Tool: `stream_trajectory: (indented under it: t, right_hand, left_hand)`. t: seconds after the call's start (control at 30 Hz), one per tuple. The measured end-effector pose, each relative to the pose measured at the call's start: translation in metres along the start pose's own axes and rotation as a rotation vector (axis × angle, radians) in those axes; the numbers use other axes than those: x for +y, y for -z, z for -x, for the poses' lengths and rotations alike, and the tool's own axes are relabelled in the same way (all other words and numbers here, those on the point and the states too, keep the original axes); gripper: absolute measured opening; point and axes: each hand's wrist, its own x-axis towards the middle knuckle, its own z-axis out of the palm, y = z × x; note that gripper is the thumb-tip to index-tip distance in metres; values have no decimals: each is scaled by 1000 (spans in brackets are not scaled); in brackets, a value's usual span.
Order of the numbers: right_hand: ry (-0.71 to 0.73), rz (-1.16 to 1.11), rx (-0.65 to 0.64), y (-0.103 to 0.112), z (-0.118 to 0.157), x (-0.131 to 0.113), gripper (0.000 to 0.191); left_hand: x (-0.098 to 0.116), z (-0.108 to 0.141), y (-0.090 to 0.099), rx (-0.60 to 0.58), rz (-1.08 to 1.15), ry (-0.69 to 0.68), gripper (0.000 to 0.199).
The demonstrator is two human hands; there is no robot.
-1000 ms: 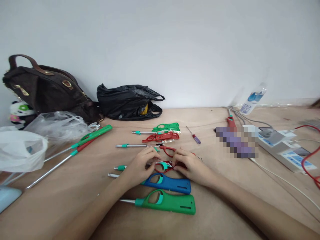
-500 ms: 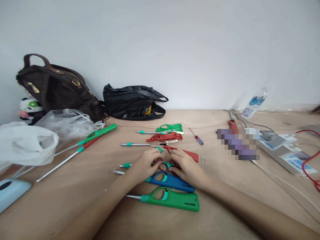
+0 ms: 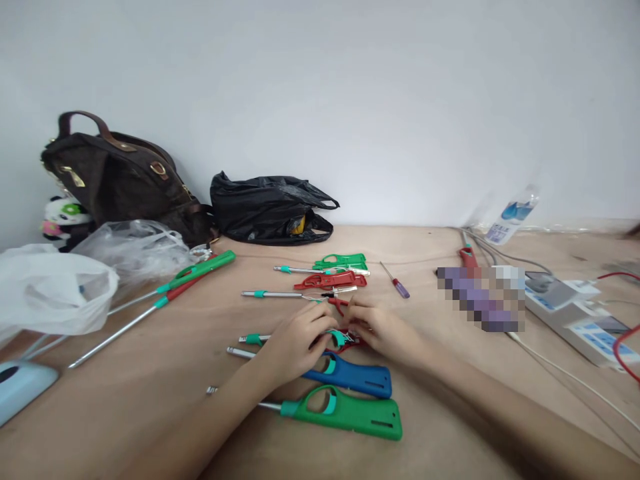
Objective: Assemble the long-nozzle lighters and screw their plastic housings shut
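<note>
My left hand point(image 3: 303, 337) is closed at an opened red lighter point(image 3: 353, 343) with a teal trigger; its fingertips are partly hidden. My right hand point(image 3: 383, 330) has curled fingers over the same lighter's right part, and what they pinch is too small to tell. Nearer me lie a blue lighter point(image 3: 357, 377) and a green lighter point(image 3: 350, 415). Beyond my hands are a red half shell point(image 3: 345, 281), a green half shell point(image 3: 345, 261) and a metal tube point(image 3: 280, 295) with thin wires.
A screwdriver point(image 3: 399, 287) lies right of the shells. Black bag point(image 3: 265, 207), backpack point(image 3: 125, 180) and white plastic bag point(image 3: 55, 287) stand at the left. Long lighters point(image 3: 200, 270) lie beside them. On the right are a bottle point(image 3: 513, 215), power strips point(image 3: 575, 320) and cables.
My right hand has moved slightly, its fingers now more bunched, uncovering more of the opened red lighter. My left hand stays beside it. The whole view has shifted a little.
</note>
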Motion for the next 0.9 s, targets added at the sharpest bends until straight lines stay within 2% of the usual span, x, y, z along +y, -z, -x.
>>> stream_trajectory:
  t: [0.17,0.43,0.6,0.77,0.9]
  right_hand:
    - [110,329,-179,4,-8,3,11]
    - [226,574,-279,7,-20,-4,9]
    - [271,704,-359,0,-27,2,18]
    - [330,751,-357,-12,-28,8,23]
    - [356,768,-322,-10,-25,6,23]
  left_hand:
    - [-1,1,-2,-73,-79,35,16]
    - [-7,2,-7,-33,-145,-10,23]
    - [-7,2,-7,-50,-124,-6,23]
    - [-8,1,-7,-53,-104,3,22]
    - [-9,1,-8,-49,-104,-1,21]
